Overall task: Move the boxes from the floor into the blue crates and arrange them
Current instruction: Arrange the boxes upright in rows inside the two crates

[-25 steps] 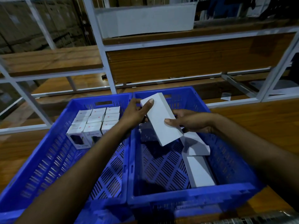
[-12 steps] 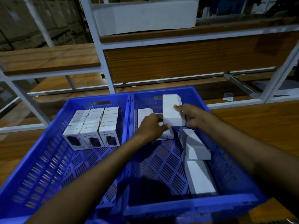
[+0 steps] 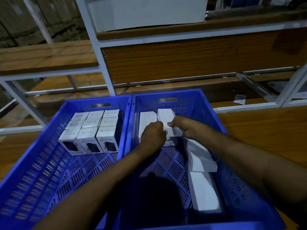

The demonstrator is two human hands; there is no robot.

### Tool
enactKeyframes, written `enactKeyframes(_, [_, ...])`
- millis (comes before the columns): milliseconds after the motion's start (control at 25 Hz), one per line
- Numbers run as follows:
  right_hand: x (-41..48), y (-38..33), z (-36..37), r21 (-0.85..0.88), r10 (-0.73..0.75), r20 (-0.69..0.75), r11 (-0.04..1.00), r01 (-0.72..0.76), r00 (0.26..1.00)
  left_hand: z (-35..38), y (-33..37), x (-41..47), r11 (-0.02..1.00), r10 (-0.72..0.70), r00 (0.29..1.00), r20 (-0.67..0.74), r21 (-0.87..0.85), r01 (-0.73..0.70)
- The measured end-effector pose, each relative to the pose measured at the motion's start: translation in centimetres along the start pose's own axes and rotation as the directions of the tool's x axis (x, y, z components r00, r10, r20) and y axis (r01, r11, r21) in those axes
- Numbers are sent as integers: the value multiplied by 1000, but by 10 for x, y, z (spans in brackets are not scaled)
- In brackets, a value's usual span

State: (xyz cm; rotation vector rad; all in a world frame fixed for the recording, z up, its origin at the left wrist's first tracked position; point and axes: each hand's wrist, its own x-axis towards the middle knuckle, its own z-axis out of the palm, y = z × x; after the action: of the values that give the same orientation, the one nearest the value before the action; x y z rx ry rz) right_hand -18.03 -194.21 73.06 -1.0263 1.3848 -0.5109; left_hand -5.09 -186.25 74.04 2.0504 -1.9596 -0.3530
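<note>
Two blue crates stand side by side. The left crate (image 3: 41,163) holds several printed boxes (image 3: 90,130) packed in rows at its far end. In the right crate (image 3: 232,188), a plain white box (image 3: 147,121) lies at the far left, and a second white box (image 3: 166,118) lies beside it. My left hand (image 3: 153,136) and my right hand (image 3: 182,126) both grip this second box at its near end. Two more white boxes, one tilted (image 3: 201,156) and one flat (image 3: 205,193), lie along the crate's right wall.
A white metal rack (image 3: 99,52) with wooden shelves stands just behind the crates. A large white box (image 3: 146,12) sits on an upper shelf. Wooden floor (image 3: 265,130) lies to the right, with a small scrap of paper (image 3: 239,99) near the rack.
Both hands carried the white box from above the crate down to its far end, turning it to lie beside the first white box.
</note>
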Motion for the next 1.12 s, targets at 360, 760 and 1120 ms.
enactKeyframes(360, [17, 6, 11, -262, -13, 57, 965, 27, 998, 14, -8, 10, 997, -67, 927, 368, -20, 80])
enactKeyframes(760, [-8, 2, -1, -345, -74, 59, 934, 90, 996, 18, -12, 11, 1000, 7, 936, 351, -8, -5])
enactKeyframes(1120, [-37, -9, -32, -956, -133, -52, 294, -11, 990, 11, 21, -21, 989, 114, 848, 517, -144, -45])
